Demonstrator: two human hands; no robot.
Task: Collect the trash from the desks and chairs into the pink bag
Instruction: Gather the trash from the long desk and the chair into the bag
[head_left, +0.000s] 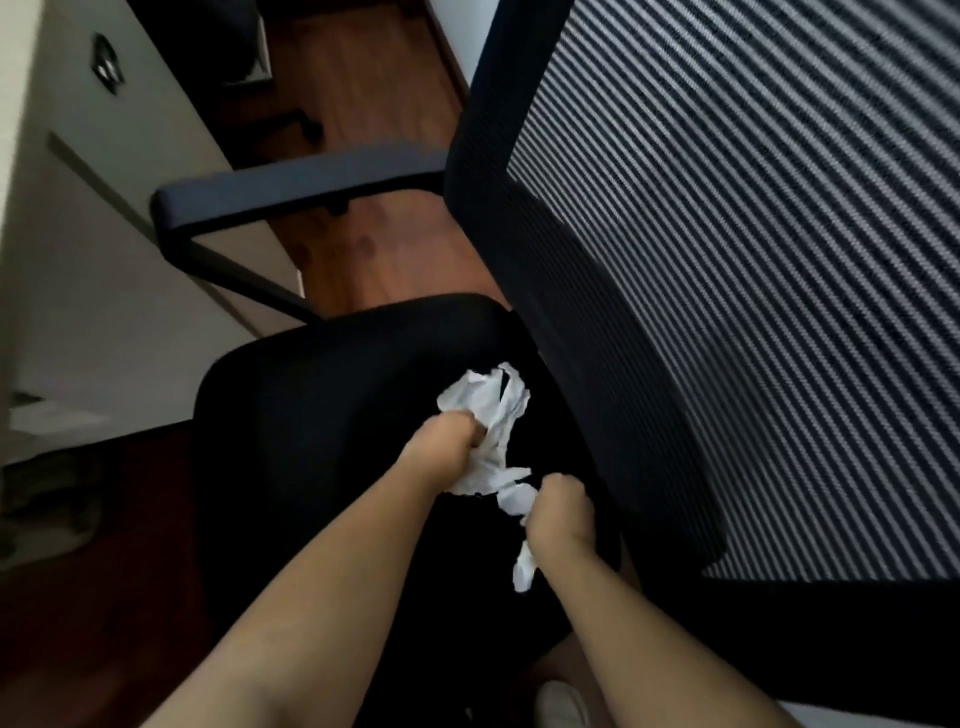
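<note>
The paper (491, 402) is white, and it looks very bright against the plain black seat (322, 415). The chair back (753, 260) has thin stripes all over it, dark blue-black and pale grey, with a black rim round them, and the armrest (291, 189) is dark grey. The floor (363, 93) is red-brown wood, and the cabinet (104, 260) next to it is cream with a darker line across it.
</note>
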